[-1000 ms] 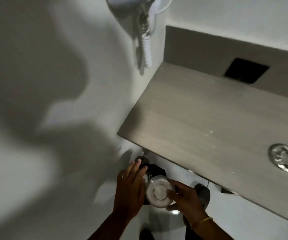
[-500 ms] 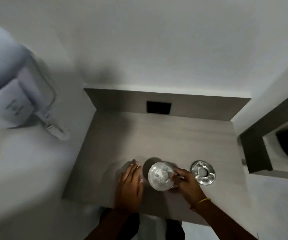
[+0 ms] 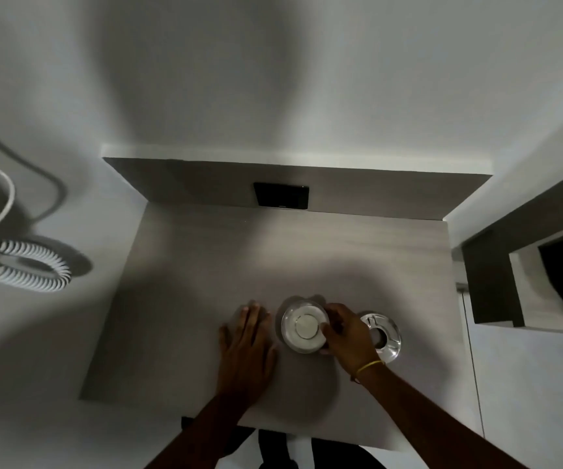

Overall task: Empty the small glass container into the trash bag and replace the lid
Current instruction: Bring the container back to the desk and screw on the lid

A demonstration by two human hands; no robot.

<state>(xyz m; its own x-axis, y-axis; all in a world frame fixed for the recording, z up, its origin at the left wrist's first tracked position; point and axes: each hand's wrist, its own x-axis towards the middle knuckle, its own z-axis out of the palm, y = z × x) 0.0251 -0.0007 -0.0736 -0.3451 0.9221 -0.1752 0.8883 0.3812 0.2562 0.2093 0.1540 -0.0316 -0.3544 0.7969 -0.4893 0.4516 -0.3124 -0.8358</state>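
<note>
A small round glass container [image 3: 302, 328] stands on the grey wooden counter [image 3: 273, 258], near its front edge. My right hand [image 3: 348, 336] grips the container's right side, fingers curled around the rim. A shiny glass lid [image 3: 383, 336] lies on the counter just right of that hand, partly hidden by it. My left hand [image 3: 248, 346] rests flat on the counter just left of the container, fingers spread, holding nothing. No trash bag is in view.
A black socket plate [image 3: 282, 196] sits in the counter's back panel. A coiled white cord [image 3: 26, 265] hangs on the left wall. A dark-framed recess [image 3: 527, 275] with a black object lies to the right. The counter's front edge runs just below my wrists.
The container has come up from below the counter and now stands on it beside the lid. My left hand has left the container and lies flat on the counter.
</note>
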